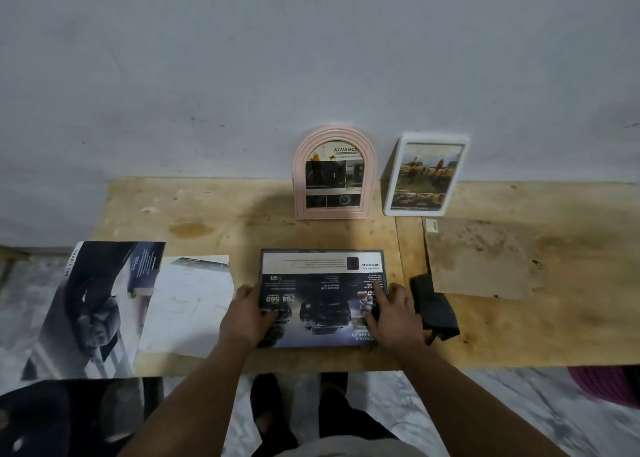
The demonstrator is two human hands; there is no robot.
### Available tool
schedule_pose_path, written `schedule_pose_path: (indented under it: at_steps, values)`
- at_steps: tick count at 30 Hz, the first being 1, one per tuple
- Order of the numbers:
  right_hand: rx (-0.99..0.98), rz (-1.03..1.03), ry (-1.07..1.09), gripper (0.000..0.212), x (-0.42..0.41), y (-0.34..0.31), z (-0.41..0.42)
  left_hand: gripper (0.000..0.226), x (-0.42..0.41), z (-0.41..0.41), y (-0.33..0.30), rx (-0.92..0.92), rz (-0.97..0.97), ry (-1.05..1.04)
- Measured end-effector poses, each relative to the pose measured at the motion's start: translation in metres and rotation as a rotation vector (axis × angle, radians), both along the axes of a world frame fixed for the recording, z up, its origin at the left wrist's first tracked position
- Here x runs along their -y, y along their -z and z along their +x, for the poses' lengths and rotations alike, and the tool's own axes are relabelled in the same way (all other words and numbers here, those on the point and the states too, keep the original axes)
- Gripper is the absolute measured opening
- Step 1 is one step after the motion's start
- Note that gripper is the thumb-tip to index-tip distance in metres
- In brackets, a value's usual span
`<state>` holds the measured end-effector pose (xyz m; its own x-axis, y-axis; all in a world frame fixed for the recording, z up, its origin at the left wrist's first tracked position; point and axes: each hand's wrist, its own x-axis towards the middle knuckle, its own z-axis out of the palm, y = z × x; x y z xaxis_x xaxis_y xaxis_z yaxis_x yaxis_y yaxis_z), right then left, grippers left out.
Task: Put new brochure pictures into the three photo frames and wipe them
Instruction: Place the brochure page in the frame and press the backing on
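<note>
A dark rectangular photo frame (322, 259) lies flat near the table's front edge with a brochure picture (325, 304) on it, printed side up. My left hand (247, 313) rests on the picture's left side, fingers spread over it. My right hand (393, 313) presses on its right side, index finger stretched forward. A pink arched frame (335, 174) and a white rectangular frame (426, 175) stand against the wall, each with a picture in it. A black cloth (434, 304) lies just right of my right hand.
An open brochure (93, 304) and a white sheet (188, 304) lie at the table's left, partly over the edge. A brown backing board (485, 259) lies at the right. The wooden table (214, 214) stands against a grey wall. A pink object (609, 385) is on the floor at the right.
</note>
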<state>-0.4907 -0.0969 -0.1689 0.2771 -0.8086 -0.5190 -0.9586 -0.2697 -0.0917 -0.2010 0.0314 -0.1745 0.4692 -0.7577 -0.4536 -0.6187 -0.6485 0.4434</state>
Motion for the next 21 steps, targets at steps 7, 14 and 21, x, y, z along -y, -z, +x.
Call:
schedule_pose_path:
  at_steps: [7,14,21]
  values:
    - [0.024,-0.043,0.016,0.077,0.006,0.003,0.007,0.061,0.000,0.000,0.002,0.075,0.030,0.061]
    - [0.152,-0.045,0.054,0.071,0.014,0.002,-0.002,0.066,-0.001,0.000,0.004,0.101,0.049,0.070]
    - [0.502,-0.300,0.601,0.028,0.053,-0.014,-0.055,0.063,-0.001,0.000,0.008,0.103,0.052,0.060]
